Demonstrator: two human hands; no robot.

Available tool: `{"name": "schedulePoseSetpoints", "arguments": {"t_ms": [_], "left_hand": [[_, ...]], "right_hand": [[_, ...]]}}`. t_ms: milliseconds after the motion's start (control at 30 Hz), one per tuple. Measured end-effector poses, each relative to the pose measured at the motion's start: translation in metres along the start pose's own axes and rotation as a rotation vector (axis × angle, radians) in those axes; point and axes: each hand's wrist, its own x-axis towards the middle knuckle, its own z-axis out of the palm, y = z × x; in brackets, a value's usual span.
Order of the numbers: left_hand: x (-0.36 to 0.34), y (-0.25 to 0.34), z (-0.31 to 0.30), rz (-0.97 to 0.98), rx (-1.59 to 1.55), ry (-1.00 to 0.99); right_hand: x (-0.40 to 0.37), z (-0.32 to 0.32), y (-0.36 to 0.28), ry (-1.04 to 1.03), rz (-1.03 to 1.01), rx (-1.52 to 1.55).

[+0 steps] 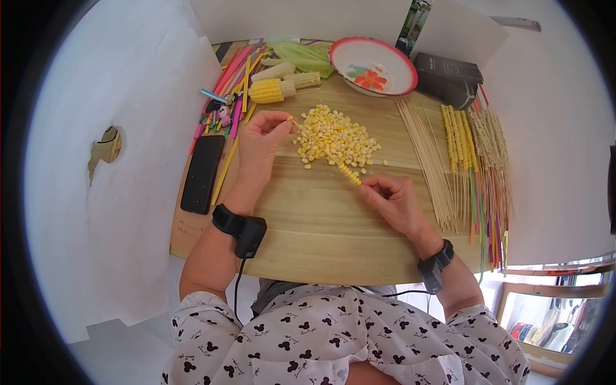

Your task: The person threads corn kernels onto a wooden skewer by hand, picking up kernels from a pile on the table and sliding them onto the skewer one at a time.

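A thin skewer (316, 138) threaded with yellow corn kernels (348, 172) slants over a heap of loose corn kernels (337, 131). My right hand (394, 202) is closed around its lower end, just below the threaded kernels. At the upper tip of the skewer, my left hand (266, 135) pinches a yellow corn kernel (292, 119) between thumb and forefinger. Whether that kernel is pierced is too small to tell. The heap lies on the wooden table (314, 218) between both hands.
Corn cobs (266, 91) and husks (305, 56) lie at the back left, near coloured strips (237, 70) and a phone (203, 173). An enamel basin (373, 64) and black box (449, 77) stand behind. Bare skewers (427, 167) and kernel-covered skewers (459, 138) lie right.
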Motion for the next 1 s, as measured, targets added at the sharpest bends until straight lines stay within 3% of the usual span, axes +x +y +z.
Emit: {"name": "schedulePoseSetpoints", "arguments": {"t_ms": [267, 433, 533, 1000], "left_hand": [[-0.001, 0.001, 0.004, 0.052, 0.023, 0.003], [0.002, 0.001, -0.004, -0.245, -0.333, -0.034], [0.003, -0.005, -0.009, -0.301, -0.410, -0.065], [0.003, -0.003, -0.007, -0.343, -0.435, -0.070]], "right_hand": [[0.001, 0.000, 0.001, -0.003, 0.011, 0.037], [0.000, 0.000, 0.000, -0.002, 0.002, 0.059], [0.000, 0.000, 0.000, 0.004, -0.007, 0.064], [-0.001, -0.003, 0.001, -0.007, 0.047, 0.100]]}}
